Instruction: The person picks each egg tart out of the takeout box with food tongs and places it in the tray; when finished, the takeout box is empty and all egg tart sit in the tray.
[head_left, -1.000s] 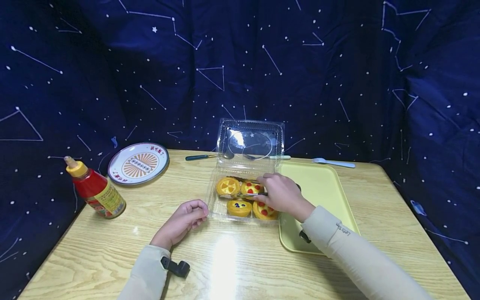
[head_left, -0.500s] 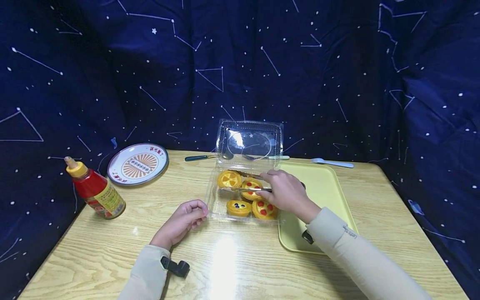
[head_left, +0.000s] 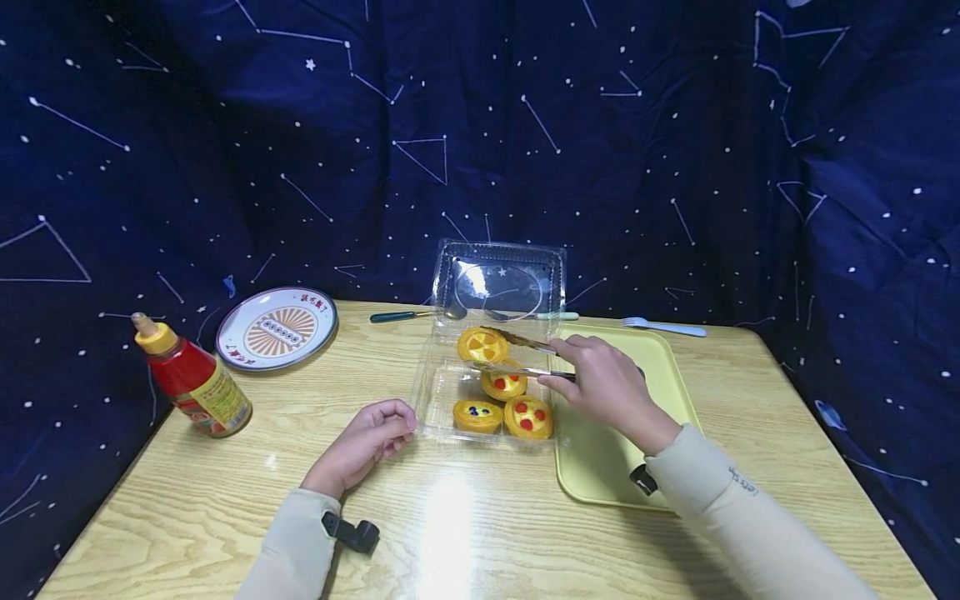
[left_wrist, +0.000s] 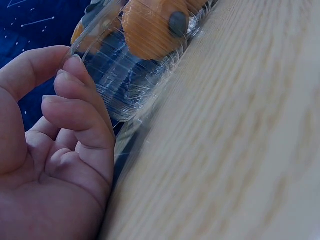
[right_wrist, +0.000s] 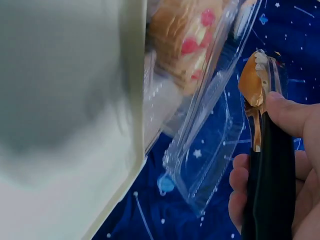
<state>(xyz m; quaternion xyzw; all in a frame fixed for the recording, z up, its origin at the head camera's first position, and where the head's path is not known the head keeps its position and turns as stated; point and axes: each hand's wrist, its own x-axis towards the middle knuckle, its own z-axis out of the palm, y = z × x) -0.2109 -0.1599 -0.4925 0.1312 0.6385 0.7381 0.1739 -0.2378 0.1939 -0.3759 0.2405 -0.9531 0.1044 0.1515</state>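
In the head view, my right hand (head_left: pixel 603 379) grips metal tongs (right_wrist: pixel 270 180) by their black handles. Between the tong tips is a tart with an orange-segment topping (head_left: pixel 483 345), raised above the clear plastic box (head_left: pixel 444 393). Two red-dotted tarts, one behind (head_left: pixel 504 384) and one in front (head_left: pixel 528 417), lie in the box beside a blueberry-topped tart (head_left: pixel 477 416). My left hand (head_left: pixel 369 442) is at the box's near left corner. Its thumb and index finger pinch the rim in the left wrist view.
Right of the box lies a yellow tray (head_left: pixel 667 392), under my right forearm. A red sauce bottle (head_left: pixel 197 379) and a patterned plate (head_left: pixel 277 327) are on the left. Along the back edge lie a dark-handled utensil (head_left: pixel 393 317) and a blue fork (head_left: pixel 667 327). The box lid (head_left: pixel 500 283) stands up.
The tongs have lifted the orange-topped tart from the box's left back and carried it rightward and up. My right hand moved right with them. My left hand stayed in place.
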